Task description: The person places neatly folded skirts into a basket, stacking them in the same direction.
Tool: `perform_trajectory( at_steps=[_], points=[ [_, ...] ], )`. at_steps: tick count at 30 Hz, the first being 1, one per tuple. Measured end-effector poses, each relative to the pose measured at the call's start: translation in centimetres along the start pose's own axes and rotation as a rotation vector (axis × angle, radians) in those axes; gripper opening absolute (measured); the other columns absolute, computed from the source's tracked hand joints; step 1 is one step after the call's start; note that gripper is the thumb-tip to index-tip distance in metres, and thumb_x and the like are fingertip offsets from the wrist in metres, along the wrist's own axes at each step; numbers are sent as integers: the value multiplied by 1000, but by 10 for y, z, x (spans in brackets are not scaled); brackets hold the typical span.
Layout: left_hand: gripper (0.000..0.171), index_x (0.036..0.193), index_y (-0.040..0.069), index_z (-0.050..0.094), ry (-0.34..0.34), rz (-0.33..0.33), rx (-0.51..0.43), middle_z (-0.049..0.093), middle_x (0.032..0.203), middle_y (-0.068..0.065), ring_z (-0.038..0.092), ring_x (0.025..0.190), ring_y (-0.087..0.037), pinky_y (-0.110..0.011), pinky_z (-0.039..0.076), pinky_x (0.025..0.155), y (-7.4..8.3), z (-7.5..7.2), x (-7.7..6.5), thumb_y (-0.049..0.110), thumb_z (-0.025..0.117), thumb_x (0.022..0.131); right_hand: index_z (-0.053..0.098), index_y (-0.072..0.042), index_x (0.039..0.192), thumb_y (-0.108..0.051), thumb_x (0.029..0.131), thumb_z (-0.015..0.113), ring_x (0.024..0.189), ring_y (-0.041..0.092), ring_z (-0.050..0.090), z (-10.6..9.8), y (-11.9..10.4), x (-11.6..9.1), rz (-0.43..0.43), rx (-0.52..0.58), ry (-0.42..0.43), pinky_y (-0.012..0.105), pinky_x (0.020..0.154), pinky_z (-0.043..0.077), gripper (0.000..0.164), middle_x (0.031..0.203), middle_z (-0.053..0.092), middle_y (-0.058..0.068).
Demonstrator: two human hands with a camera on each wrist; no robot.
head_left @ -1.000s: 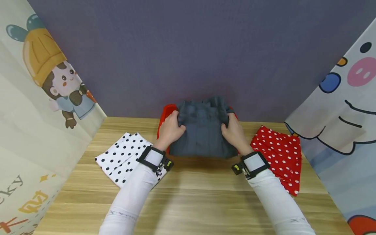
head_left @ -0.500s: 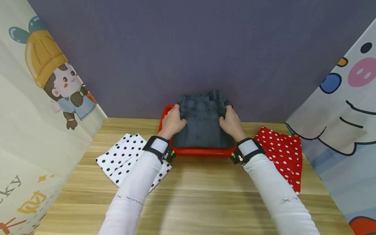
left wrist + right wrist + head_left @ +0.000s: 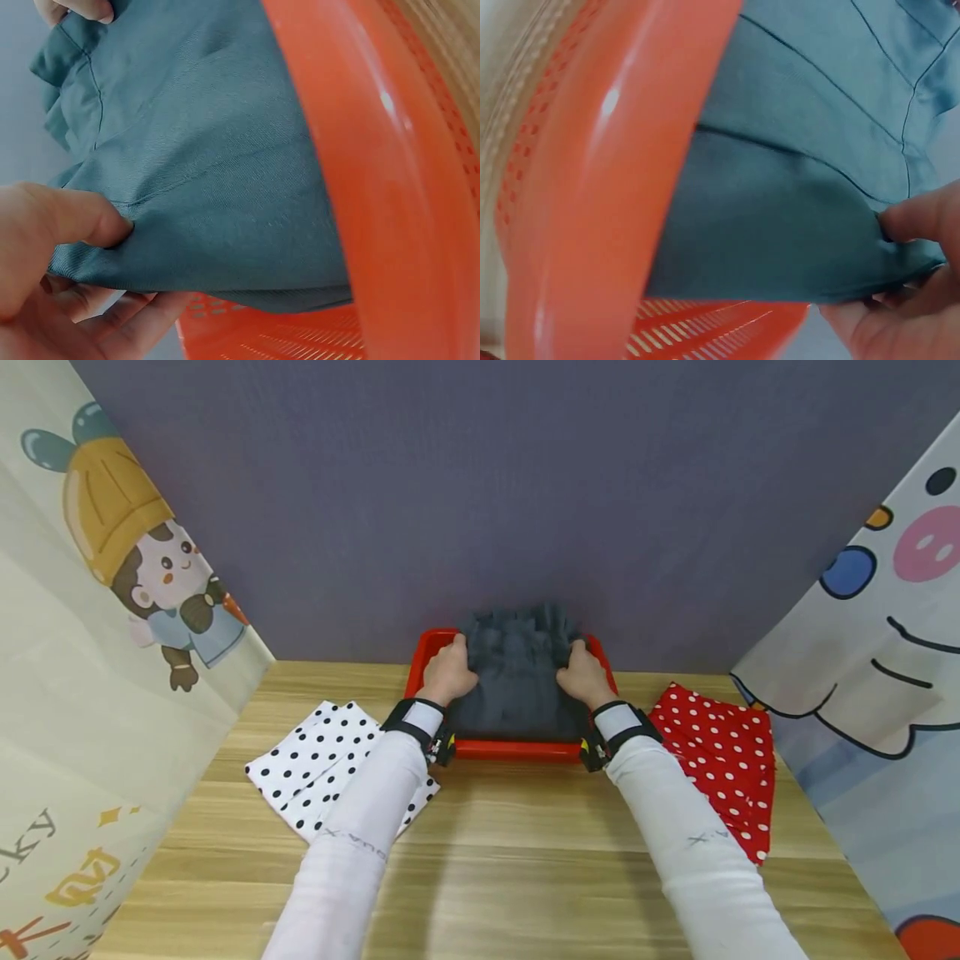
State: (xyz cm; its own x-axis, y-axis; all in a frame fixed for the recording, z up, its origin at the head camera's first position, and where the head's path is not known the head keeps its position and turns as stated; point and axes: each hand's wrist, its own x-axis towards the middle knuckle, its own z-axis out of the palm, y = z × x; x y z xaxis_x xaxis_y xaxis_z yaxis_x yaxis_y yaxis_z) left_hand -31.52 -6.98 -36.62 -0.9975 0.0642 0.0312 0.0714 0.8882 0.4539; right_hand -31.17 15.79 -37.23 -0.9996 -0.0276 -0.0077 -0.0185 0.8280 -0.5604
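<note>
A folded dark grey-blue garment point(image 3: 517, 685) with stitched seams lies partly down inside a red plastic basket point(image 3: 517, 750) that has slotted walls. My left hand point(image 3: 447, 672) pinches its left edge, thumb on top and fingers beneath, as the left wrist view shows. On the opposite side, my right hand point(image 3: 585, 677) pinches the right edge in the same way. In the right wrist view the cloth point(image 3: 772, 210) passes behind the basket's rim point(image 3: 622, 150). The garment's far end stands bunched above the basket's back side.
A white cloth with black dots point(image 3: 315, 768) lies on the wooden table point(image 3: 510, 860) left of the basket, partly under my left sleeve. To the right lies a red cloth with white dots point(image 3: 720, 752). A grey panel point(image 3: 495, 510) rises behind, with printed curtains on both sides.
Both hands have carried the garment forward and then lowered it into the basket. Its near edge now sits behind the front rim, which it covered a second ago.
</note>
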Motion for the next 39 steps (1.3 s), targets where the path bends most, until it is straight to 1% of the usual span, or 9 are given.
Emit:
perform_trajectory(
  at_steps=[4,9,15,21,27,30,35,37,39],
  points=[
    [65,133,5,37,-35,-24,-2,57,118,-15,59,90,-34,-46,50,77,-1,4,4,17,66,76,22,10,136,-11,83,43,107,46,51,4,5,5,29,-27,-60,54,92,41,61,128,46,32],
    [61,132,3,39,-70,-42,-16,57,118,-17,58,95,-35,-45,49,80,-4,8,7,15,63,77,21,10,138,-12,84,45,108,45,50,8,6,7,66,-53,-114,53,93,41,63,132,43,31],
    [57,129,3,42,-98,-76,-16,57,119,-18,58,97,-36,-46,48,84,-9,13,12,16,61,78,18,13,138,-13,85,43,112,45,48,10,2,7,73,-84,-182,52,95,40,64,135,38,32],
    [54,129,4,42,-127,-105,-17,57,119,-18,57,101,-37,-47,47,85,-12,18,14,16,59,79,21,14,137,-14,86,42,117,43,44,14,3,12,100,-113,-232,50,100,36,62,138,35,31],
    [55,131,1,40,-160,-101,-33,56,120,-19,57,100,-37,-46,47,86,-13,21,13,13,58,80,25,14,135,-13,84,42,118,43,44,21,9,19,85,-134,-273,48,100,37,61,136,38,31],
    [55,131,1,40,-169,-90,-36,56,120,-19,57,99,-37,-45,48,86,-14,22,12,12,58,80,27,14,134,-12,83,42,116,42,46,23,10,19,71,-136,-287,48,98,38,59,134,40,31],
    [52,127,1,43,-155,-87,-40,56,119,-19,57,98,-37,-45,48,86,-15,24,13,13,60,80,28,16,132,-10,82,43,109,40,49,21,6,15,68,-135,-306,46,91,42,59,132,41,31],
    [49,124,2,45,-152,-89,-41,57,117,-19,58,97,-37,-45,48,86,-15,24,13,12,61,79,29,15,133,-9,83,43,100,39,53,20,6,16,83,-133,-329,44,83,47,58,130,43,31],
    [45,120,1,47,-157,-85,-28,58,115,-19,58,96,-36,-44,48,85,-16,24,13,12,61,79,31,15,132,-8,83,43,86,37,57,21,7,17,87,-119,-339,42,70,51,56,125,45,31]
  ],
)
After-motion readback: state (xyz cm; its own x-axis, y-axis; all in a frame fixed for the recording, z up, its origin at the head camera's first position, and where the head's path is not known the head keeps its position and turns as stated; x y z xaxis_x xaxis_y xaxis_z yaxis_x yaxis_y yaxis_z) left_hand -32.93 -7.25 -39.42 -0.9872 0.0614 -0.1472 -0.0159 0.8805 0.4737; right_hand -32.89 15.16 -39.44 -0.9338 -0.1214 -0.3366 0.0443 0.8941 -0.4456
